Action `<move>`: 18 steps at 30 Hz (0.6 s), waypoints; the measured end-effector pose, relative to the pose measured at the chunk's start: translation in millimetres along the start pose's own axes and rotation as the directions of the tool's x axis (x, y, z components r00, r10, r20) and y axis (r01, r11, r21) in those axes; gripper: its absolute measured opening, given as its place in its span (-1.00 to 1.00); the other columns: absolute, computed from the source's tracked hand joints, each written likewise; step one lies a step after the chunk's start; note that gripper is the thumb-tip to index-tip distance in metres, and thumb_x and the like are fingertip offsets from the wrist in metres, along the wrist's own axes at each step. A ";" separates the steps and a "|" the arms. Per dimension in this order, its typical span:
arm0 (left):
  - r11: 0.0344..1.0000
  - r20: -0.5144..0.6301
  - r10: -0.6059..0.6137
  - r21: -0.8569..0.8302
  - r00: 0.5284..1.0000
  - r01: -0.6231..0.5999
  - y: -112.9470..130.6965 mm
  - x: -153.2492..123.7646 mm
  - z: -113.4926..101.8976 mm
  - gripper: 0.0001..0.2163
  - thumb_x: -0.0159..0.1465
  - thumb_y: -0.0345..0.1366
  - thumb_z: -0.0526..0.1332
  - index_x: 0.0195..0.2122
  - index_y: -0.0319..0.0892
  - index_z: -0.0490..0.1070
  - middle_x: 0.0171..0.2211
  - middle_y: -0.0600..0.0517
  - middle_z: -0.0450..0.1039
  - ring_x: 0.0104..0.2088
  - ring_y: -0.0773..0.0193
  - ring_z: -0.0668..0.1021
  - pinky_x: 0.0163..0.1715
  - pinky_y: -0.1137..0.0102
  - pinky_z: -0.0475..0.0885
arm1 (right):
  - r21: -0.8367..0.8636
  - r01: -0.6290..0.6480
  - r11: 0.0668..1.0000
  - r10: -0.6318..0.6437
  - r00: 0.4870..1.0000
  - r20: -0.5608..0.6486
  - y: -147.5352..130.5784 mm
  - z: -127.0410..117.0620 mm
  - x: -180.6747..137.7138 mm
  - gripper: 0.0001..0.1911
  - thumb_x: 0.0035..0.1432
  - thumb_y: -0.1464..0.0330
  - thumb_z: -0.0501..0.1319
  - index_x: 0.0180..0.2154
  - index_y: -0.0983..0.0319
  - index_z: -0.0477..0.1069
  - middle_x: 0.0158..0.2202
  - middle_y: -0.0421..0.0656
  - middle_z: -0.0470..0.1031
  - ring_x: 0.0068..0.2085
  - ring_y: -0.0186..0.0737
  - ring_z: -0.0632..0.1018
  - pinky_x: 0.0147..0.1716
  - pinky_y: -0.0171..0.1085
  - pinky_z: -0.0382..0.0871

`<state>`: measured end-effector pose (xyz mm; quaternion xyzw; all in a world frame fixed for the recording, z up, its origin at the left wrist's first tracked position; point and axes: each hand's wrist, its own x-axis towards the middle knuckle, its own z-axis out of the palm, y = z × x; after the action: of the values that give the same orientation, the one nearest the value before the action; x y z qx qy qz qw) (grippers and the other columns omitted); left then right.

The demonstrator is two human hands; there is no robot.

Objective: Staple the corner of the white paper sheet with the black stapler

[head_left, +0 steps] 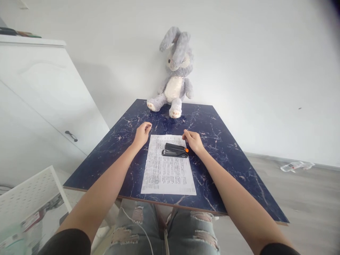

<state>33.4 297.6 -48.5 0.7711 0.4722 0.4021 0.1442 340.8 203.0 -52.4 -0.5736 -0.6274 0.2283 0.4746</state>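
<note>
A printed sheet of paper (166,177) lies flat on the dark blue marbled table (111,159). On its upper right part rests a black stapler (175,150) with an orange tip, lying on its side. My left hand (142,134) is on the table just beyond the sheet's far left corner, its fingers curled together, holding nothing visible. By the far right corner, close to the stapler's orange end but apart from it, my right hand (193,140) has its fingers curled in, also with nothing visible in them.
A grey plush rabbit (174,88) sits at the table's far edge against the wall. To the left stand a white cabinet (39,95) and a white perforated basket (29,194) with packages inside. Clear plastic packaging (296,166) lies on the floor at right.
</note>
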 end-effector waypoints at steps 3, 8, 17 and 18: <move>0.972 -0.047 -0.078 0.219 0.996 0.087 -7.2 0.5 -10.4 -0.77 0.43 -0.39 0.08 -0.03 -0.14 0.51 -0.05 -0.15 0.57 0.00 0.02 0.56 0.12 0.14 0.42 | -0.013 -0.013 1.000 0.013 1.000 -0.002 3.1 -0.3 1.1 -0.19 0.30 -0.33 -0.03 -0.51 0.19 0.50 -0.57 -0.15 0.40 -0.46 -0.18 0.42 -0.35 -0.20 0.27; 0.858 -0.092 -0.258 0.436 0.962 0.272 -22.0 -1.8 -25.0 -0.79 0.41 -0.36 0.12 -0.08 -0.13 0.56 -0.06 -0.21 0.56 0.02 -0.11 0.53 0.07 0.04 0.41 | -0.048 -0.025 0.999 0.025 1.000 0.010 -0.7 -0.3 -0.2 -0.19 0.31 -0.32 -0.05 -0.53 0.19 0.48 -0.57 -0.15 0.40 -0.46 -0.17 0.42 -0.35 -0.20 0.28; 0.801 -0.182 -0.319 0.474 0.930 0.367 -21.3 -7.9 -22.6 -0.86 0.34 -0.35 0.21 -0.19 -0.16 0.57 -0.04 -0.30 0.50 0.06 -0.26 0.48 0.03 -0.12 0.40 | 0.035 0.321 0.946 -0.283 0.771 0.570 -36.7 -24.5 -10.7 -0.52 0.37 -0.09 0.16 -0.20 0.19 0.49 -0.22 -0.13 0.54 -0.22 -0.14 0.49 -0.18 -0.20 0.33; 0.802 -0.197 -0.319 0.465 0.927 0.375 -19.5 -7.8 -22.8 -0.87 0.33 -0.35 0.22 -0.19 -0.16 0.57 -0.02 -0.31 0.48 0.09 -0.28 0.46 0.04 -0.12 0.40 | 0.039 0.334 0.942 -0.285 0.729 0.623 -39.9 -23.3 -12.6 -0.55 0.32 -0.08 0.23 -0.18 0.19 0.48 -0.22 -0.13 0.54 -0.24 -0.15 0.49 -0.22 -0.21 0.32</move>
<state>2.5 297.4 -49.5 0.6592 0.6995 0.2757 -0.0128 339.4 175.8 -13.1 -0.3713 -0.8428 0.2979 0.2511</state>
